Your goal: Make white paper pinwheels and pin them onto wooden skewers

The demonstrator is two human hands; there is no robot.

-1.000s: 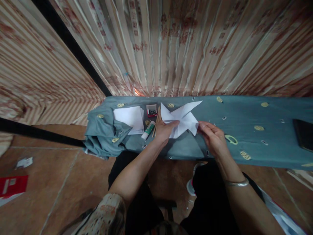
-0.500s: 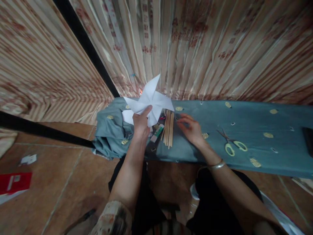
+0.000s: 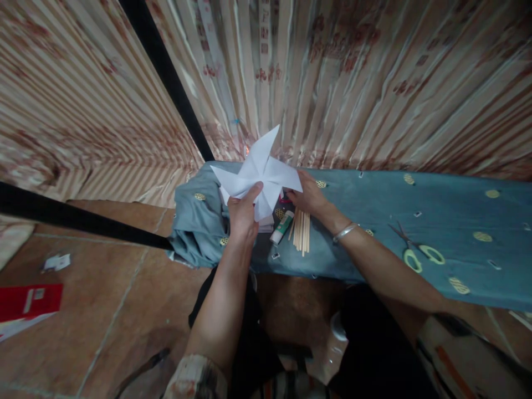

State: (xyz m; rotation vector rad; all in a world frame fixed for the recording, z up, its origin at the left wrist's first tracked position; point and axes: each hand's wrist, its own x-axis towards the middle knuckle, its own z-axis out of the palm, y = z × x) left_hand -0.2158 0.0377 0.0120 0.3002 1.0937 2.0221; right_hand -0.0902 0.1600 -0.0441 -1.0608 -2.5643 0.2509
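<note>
A white paper pinwheel [image 3: 270, 166] with pointed blades is held up over the cloth. My left hand [image 3: 244, 213] is closed on its lower part, the thumb pressed near the centre. My right hand [image 3: 311, 195] is at the pinwheel's right blade, above the wooden sticks [image 3: 301, 235]. Its fingertips are partly hidden by the paper, so its grip does not show. A small red item [image 3: 285, 198] is just visible by my right thumb. Beside the sticks lies a green and white glue stick [image 3: 282, 227]. White paper [image 3: 266, 224] shows below the pinwheel.
Scissors with yellow-green handles [image 3: 419, 255] lie on the right part of the blue-grey cloth [image 3: 374, 194]. Striped curtains [image 3: 291, 100] hang behind it. Dark poles [image 3: 170, 77] stand at the left. A red packet [image 3: 31, 302] lies on the tiled floor.
My right hand has moved left and in, from beside the sticks to the pinwheel's right blade. My left hand still holds the pinwheel. The view has shifted slightly.
</note>
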